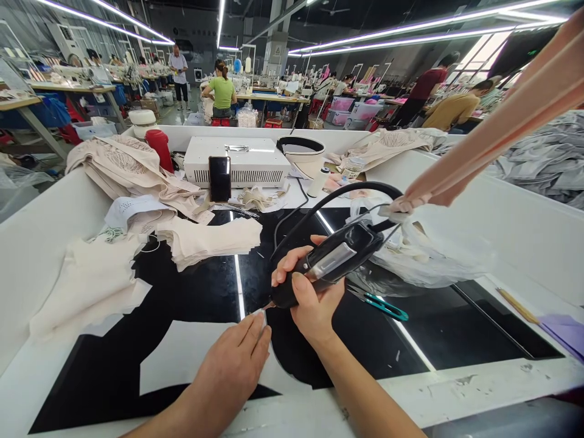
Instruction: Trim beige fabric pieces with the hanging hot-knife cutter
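My right hand is wrapped round a black corded hand tool, which tilts down to the left. A thick black cable leaves its upper end, and a peach cloth strip is tied there and stretches up to the right. The tool's thin tip points at the fingertips of my left hand. Those fingers are pressed together on a white cut piece lying on the black glossy table top; a pale edge shows between them, mostly hidden. Turquoise-handled thread snips lie to the right of my right hand.
Stacked cream cut pieces and beige fabric lie left. Behind stand a white metal box, a phone and a round bin. A clear plastic bag lies right. White walls enclose the table; people sit beyond.
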### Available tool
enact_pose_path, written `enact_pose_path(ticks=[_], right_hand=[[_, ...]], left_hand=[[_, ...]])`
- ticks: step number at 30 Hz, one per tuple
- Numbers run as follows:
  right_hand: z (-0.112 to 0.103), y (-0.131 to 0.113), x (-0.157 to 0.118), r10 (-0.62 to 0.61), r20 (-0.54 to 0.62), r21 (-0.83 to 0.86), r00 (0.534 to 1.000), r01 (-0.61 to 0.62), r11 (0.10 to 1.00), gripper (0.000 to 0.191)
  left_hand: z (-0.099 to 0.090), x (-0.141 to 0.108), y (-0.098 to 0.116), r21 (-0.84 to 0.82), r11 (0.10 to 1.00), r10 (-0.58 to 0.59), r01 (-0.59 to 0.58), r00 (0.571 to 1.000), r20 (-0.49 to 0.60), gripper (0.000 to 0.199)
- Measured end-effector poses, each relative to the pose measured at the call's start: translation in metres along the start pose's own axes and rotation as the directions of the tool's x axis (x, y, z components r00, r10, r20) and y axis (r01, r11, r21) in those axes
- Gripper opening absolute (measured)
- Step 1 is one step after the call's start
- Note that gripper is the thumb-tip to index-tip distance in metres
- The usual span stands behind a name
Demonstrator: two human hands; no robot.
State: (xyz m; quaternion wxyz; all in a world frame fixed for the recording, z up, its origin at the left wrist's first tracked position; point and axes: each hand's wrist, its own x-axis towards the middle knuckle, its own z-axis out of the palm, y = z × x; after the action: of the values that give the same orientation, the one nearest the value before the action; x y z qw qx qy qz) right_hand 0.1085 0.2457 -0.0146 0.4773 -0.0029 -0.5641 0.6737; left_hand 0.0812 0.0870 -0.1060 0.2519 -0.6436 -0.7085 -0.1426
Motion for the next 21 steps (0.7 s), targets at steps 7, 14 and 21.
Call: enact_pose_path(ticks=[7, 14, 21], right_hand=[[0.003, 0.003, 0.001, 0.012, -0.004, -0.027, 1.000, -0.012, 1.000, 0.043], [0.007, 0.003, 0.000, 0.012, 0.010, 0.016, 1.000, -0.013, 1.000, 0.047], [0.011, 0.006, -0.003, 0.008, 0.044, 0.070, 0.999, -0.011, 0.998, 0.046]], left_hand=[[-0.010, 0.007, 0.000, -0.023, 0.999, -0.040, 0.039, 0.998, -0.046, 0.026], [-0.012, 0.008, -0.003, -0.003, 1.000, -0.020, 0.019, 0.998, -0.057, 0.031], [-0.011, 0.007, -0.003, -0.010, 1.000, -0.019, 0.019, 1.000, -0.024, 0.028]])
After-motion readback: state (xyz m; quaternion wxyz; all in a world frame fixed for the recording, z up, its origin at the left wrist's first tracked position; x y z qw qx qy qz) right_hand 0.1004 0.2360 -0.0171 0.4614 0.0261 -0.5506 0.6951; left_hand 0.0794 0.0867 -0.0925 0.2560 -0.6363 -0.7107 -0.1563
